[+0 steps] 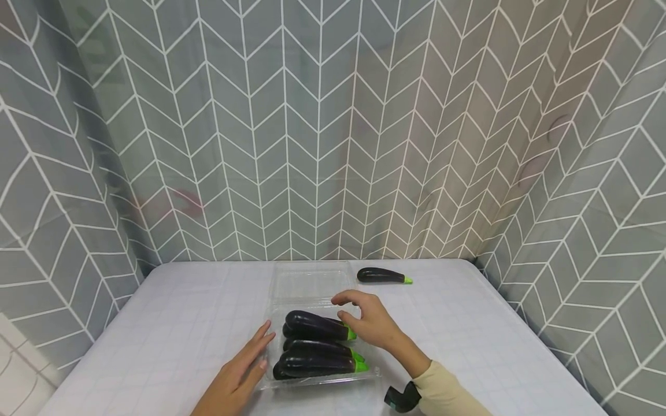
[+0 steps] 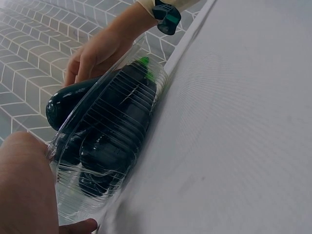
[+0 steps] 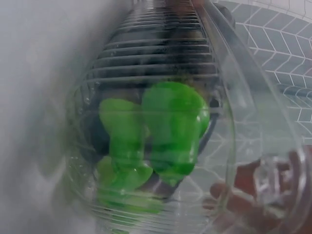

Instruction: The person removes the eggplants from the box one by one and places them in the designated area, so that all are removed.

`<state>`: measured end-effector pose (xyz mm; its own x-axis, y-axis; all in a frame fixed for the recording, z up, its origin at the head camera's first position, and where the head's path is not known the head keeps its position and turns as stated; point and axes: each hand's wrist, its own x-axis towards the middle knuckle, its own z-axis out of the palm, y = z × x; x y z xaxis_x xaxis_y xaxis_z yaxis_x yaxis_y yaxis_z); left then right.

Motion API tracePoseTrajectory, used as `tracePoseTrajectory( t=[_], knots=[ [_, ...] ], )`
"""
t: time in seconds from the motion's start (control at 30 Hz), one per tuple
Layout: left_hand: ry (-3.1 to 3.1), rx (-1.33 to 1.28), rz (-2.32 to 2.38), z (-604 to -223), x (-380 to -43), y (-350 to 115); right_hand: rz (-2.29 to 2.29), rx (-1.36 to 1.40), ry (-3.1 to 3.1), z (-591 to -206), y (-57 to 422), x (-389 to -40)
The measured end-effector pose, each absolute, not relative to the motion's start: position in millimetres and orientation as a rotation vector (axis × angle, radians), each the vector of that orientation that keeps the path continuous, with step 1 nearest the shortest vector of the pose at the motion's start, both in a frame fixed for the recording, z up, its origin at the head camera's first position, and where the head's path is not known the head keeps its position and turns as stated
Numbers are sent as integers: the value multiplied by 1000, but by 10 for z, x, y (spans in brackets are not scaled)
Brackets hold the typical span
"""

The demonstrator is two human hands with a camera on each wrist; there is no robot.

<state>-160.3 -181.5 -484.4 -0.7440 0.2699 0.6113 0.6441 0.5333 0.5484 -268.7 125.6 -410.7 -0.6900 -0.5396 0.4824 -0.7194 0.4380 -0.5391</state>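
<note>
In the head view, a clear plastic clamshell container (image 1: 333, 379) holds several dark eggplants (image 1: 317, 363) lying crosswise, green ends to the right. My left hand (image 1: 236, 372) rests along the container's left side, fingers straight. Over the right rear side, my right hand (image 1: 372, 320) has loosely bent fingers, thumb and forefinger apart, close to the green end of the back eggplant (image 1: 314, 323). The left wrist view shows one eggplant (image 2: 73, 102) resting higher than the others. Through the ribbed wall, the right wrist view shows green stem ends (image 3: 170, 126); that view is blurred.
The container's transparent lid (image 1: 312, 285) lies folded back toward the far table edge. One more eggplant (image 1: 382, 275) lies to the right of the lid. A white cloth covers the table (image 1: 494, 346), and a patterned grey curtain (image 1: 312, 144) hangs behind it.
</note>
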Motion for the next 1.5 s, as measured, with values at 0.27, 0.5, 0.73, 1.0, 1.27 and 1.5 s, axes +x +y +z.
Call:
tracePoseTrajectory(
  t=[0.27,0.5,0.73,1.0,1.27,1.5],
  knots=[
    [-2326,-747,-1095,-4854,-1605,-1817,1076,1172,-2489,-4154,1240,-2665],
    [-2337,-740,-1095,-4836,-1599,-1816,1064,1220,-2486,-4191,1225,-2669],
    [-2310,-753,-1095,-4847,-1599,-1812,1052,1248,-2481,-4235,1217,-2665],
    [-2300,-759,-1087,-4857,-1607,-1814,1055,1309,-2485,-4255,1191,-2669],
    [-2340,-705,-1094,-4867,-1592,-1811,1039,1316,-2519,-4302,1177,-2677],
    [-2363,-682,-1120,-4850,-1591,-1801,1029,1310,-2560,-4295,1171,-2664]
  ],
)
